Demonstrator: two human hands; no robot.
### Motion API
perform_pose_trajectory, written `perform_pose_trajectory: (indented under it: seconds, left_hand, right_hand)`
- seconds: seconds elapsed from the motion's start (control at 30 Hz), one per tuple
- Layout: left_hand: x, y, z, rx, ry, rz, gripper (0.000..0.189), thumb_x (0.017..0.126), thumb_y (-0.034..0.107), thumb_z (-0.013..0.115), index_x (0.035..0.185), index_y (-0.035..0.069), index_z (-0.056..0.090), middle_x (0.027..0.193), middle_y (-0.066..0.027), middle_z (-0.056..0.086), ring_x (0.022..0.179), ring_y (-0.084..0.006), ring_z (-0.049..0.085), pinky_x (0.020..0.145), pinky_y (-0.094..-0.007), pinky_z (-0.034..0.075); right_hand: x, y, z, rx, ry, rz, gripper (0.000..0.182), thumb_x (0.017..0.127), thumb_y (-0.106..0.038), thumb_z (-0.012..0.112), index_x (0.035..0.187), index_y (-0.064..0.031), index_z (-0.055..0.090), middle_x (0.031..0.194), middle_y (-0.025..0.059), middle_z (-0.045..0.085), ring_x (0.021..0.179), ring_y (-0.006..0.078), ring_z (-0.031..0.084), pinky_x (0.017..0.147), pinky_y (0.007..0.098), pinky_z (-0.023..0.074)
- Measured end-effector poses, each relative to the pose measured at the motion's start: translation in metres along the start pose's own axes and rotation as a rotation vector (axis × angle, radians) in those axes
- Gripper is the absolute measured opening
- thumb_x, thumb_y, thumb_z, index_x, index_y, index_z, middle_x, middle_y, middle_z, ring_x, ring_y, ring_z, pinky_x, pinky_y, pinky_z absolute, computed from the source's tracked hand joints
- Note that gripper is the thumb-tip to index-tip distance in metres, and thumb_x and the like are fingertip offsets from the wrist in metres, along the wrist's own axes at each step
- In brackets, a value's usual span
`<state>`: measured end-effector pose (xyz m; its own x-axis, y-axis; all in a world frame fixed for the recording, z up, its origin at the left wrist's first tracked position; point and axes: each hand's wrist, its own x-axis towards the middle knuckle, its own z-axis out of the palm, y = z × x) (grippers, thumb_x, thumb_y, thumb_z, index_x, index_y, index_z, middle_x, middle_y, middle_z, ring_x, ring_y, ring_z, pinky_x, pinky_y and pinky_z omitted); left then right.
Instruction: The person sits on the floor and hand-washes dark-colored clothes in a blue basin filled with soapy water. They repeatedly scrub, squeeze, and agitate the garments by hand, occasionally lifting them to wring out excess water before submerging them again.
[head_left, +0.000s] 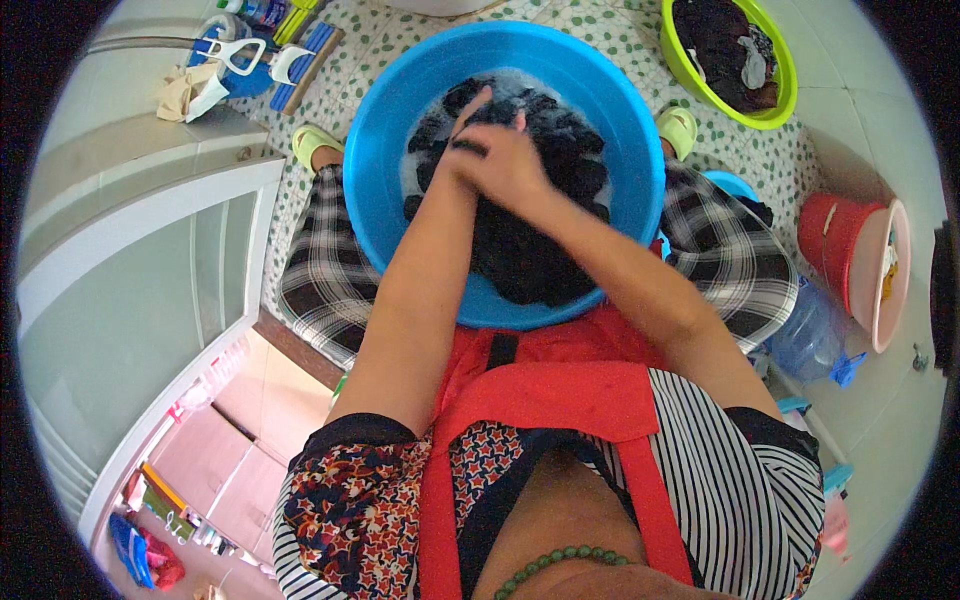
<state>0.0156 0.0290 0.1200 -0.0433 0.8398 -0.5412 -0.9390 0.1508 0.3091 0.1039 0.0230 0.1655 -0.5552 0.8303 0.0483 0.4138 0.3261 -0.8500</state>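
A large blue plastic basin (379, 112) stands between the knees, holding soaked black cloth (532, 262) in sudsy water (517, 79). Over the cloth my hands cross and overlap. My left hand (466, 124) is partly covered, with a finger stretched towards the basin's far side. My right hand (506, 161) lies across the left hand and wrist, its fingers bent. A narrow dark strip shows between the hands; whether it is cloth or a gap is unclear. Blur and overlap hide what either hand grips.
A lime-green basin (786, 86) of dark laundry stands at far right. Nearer are a red bucket (829, 225), a pink basin (896, 277) and a clear plastic bottle (806, 330). A blue brush head (300, 71) lies at upper left, above a white-framed door (150, 240).
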Motion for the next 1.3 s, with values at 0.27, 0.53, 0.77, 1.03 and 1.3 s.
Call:
perform_pose_trajectory:
  seconds: [0.27, 0.53, 0.77, 1.03, 1.3]
  left_hand:
    - [-0.016, -0.032, 0.005, -0.075, 0.123, -0.267, 0.025, 0.09, 0.022, 0.04, 0.101, 0.009, 0.059, 0.099, -0.009, 0.063, 0.088, -0.0251, 0.062, 0.081, -0.0441, 0.049]
    - [-0.024, 0.007, -0.028, -0.24, 0.01, -0.43, 0.029, 0.089, 0.035, 0.043, 0.102, 0.01, 0.053, 0.088, -0.0085, 0.053, 0.077, -0.0211, 0.051, 0.074, -0.038, 0.046]
    - [-0.039, -0.009, 0.008, 0.108, 0.257, -0.145, 0.031, 0.089, 0.028, 0.05, 0.107, 0.003, 0.054, 0.106, -0.0111, 0.059, 0.089, -0.0256, 0.06, 0.077, -0.0409, 0.049]
    - [0.01, -0.012, -0.008, 1.56, 0.632, 0.045, 0.063, 0.071, 0.039, 0.074, 0.104, -0.01, 0.054, 0.103, -0.0257, 0.058, 0.08, -0.0318, 0.063, 0.06, -0.0428, 0.049]
    - [0.05, -0.027, -0.034, 2.063, 0.55, 0.177, 0.033, 0.07, 0.026, 0.072, 0.079, -0.005, 0.064, 0.085, -0.0224, 0.063, 0.082, -0.0355, 0.062, 0.07, -0.041, 0.051]
  right_hand:
    - [0.026, 0.044, -0.041, -0.172, 0.213, 0.498, 0.034, 0.08, -0.035, 0.053, 0.086, -0.0025, 0.064, 0.081, 0.0228, 0.062, 0.076, 0.0381, 0.06, 0.07, 0.0458, 0.0472]
    - [-0.044, -0.049, -0.002, -0.196, 0.149, -0.194, 0.023, 0.075, -0.031, 0.059, 0.071, -0.0085, 0.057, 0.072, 0.0112, 0.06, 0.07, 0.0326, 0.059, 0.066, 0.0394, 0.0487]
    - [0.013, 0.057, -0.026, -0.243, 0.169, 0.404, 0.036, 0.079, -0.04, 0.053, 0.096, -0.0085, 0.061, 0.089, 0.0188, 0.063, 0.082, 0.0383, 0.059, 0.073, 0.0477, 0.0475]
    - [-0.011, 0.125, -0.023, -0.312, 0.144, 0.265, 0.041, 0.073, -0.032, 0.068, 0.105, -0.0091, 0.058, 0.109, 0.0145, 0.056, 0.096, 0.034, 0.056, 0.081, 0.0433, 0.0456]
    - [0.003, 0.121, -0.014, -0.505, -0.122, 0.441, 0.032, 0.08, -0.027, 0.06, 0.108, -0.0122, 0.055, 0.108, 0.0149, 0.056, 0.099, 0.0344, 0.055, 0.08, 0.0499, 0.0448]
